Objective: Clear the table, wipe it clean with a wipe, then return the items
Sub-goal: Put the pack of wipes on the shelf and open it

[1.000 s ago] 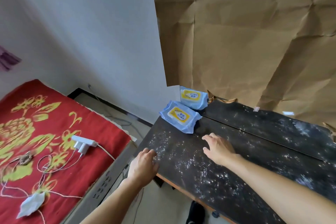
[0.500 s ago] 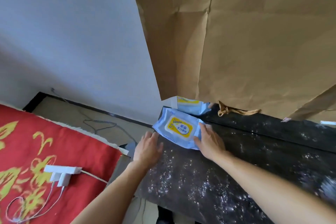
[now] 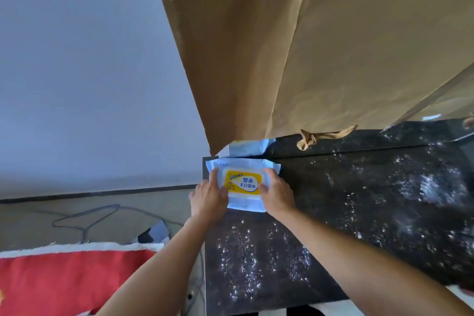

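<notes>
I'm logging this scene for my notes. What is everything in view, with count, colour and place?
Front pack: 1, pale blue with yellow label, table's far left corner
Rear pack: 1, pale blue, behind the front pack, against the paper
Table: 1, black with white specks, centre and right
Paper: 1 sheet, brown, hanging behind the table
Cord: 1, tan, table's back edge
Cable: 1, grey, floor at left
Cloth: 1, red, lower left
Left hand: 1, grips the front pack's left side
Right hand: 1, grips its right side
</notes>
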Demonstrator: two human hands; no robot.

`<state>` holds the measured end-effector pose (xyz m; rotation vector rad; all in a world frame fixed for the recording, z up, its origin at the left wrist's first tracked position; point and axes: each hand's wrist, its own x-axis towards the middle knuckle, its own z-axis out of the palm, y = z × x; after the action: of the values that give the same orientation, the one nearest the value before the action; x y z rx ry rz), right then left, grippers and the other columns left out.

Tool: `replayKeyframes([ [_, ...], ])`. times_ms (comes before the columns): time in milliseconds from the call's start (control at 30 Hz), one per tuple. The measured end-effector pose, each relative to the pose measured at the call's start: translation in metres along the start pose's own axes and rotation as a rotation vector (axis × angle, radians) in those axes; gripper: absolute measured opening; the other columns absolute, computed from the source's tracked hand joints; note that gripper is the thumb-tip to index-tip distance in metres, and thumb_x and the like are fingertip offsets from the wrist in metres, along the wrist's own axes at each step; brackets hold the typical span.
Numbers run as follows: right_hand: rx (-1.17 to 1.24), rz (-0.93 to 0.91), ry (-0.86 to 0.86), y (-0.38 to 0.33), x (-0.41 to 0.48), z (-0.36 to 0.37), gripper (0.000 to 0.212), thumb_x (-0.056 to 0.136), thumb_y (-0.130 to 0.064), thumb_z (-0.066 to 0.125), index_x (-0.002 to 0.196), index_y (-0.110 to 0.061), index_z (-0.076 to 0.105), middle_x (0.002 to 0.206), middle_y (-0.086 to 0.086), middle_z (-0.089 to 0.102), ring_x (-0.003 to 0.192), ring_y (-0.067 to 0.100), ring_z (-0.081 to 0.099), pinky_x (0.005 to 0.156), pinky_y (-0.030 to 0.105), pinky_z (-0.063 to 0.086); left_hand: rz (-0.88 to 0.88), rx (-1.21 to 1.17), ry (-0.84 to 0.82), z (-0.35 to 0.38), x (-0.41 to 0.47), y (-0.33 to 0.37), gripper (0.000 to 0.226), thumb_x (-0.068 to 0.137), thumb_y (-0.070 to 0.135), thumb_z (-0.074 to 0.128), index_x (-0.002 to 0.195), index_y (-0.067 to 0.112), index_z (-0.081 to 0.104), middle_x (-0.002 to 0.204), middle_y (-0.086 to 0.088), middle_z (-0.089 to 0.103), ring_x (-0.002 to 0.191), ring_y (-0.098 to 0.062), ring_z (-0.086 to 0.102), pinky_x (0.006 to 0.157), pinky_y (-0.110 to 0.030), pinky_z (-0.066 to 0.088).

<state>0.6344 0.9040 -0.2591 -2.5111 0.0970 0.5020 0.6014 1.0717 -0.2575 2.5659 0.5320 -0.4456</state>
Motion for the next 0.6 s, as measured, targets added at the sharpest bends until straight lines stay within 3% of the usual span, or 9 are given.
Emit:
replayKeyframes([
  [100, 0.132, 0.067, 0.059, 0.001, -0.005, -0.008, 0.034, 0.09, -0.007, 0.047, 0.119, -0.023, 0.056, 0.113, 0.008, 0.066, 0.1, 0.03, 0.061, 0.08, 0.034, 0.048, 0.013, -0.109, 0.019, -0.003, -0.001, -0.002, 0.047, 0.093, 0.026, 0.041, 0.139, 0.024, 0.031, 0.118, -0.012, 0.056, 0.111, -0.033, 0.05, 0.092, -0.045, 0.04],
  [200, 0.197, 0.048, 0.162, 0.011, -0.015, -0.023, 0.04, 0.085, 0.001, 0.045, 0.113, -0.022, 0.063, 0.109, 0.005, 0.069, 0.096, 0.028, 0.063, 0.079, 0.032, 0.05, 0.09, -0.25, 0.021, -0.002, -0.013, 0.003, 0.039, 0.094, 0.02, 0.044, 0.133, 0.018, 0.039, 0.114, -0.017, 0.058, 0.107, -0.036, 0.052, 0.081, -0.039, 0.039],
  [400, 0.224, 0.032, 0.326, 0.055, -0.047, -0.072, 0.041, 0.086, -0.001, 0.046, 0.116, -0.023, 0.064, 0.115, 0.002, 0.068, 0.103, 0.026, 0.062, 0.085, 0.036, 0.051, 0.197, -0.381, 0.009, 0.015, -0.063, 0.054, 0.028, 0.093, 0.02, 0.049, 0.12, 0.018, 0.042, 0.103, -0.012, 0.058, 0.093, -0.035, 0.056, 0.07, -0.033, 0.034],
  [600, 0.287, 0.112, 0.439, 0.134, -0.096, -0.138, 0.038, 0.086, -0.001, 0.046, 0.112, -0.02, 0.067, 0.115, 0.002, 0.068, 0.104, 0.027, 0.062, 0.086, 0.035, 0.049, 0.335, -0.359, 0.046, 0.049, -0.124, 0.132, 0.023, 0.09, 0.021, 0.05, 0.113, 0.02, 0.046, 0.09, -0.012, 0.058, 0.078, -0.031, 0.056, 0.063, -0.031, 0.031],
])
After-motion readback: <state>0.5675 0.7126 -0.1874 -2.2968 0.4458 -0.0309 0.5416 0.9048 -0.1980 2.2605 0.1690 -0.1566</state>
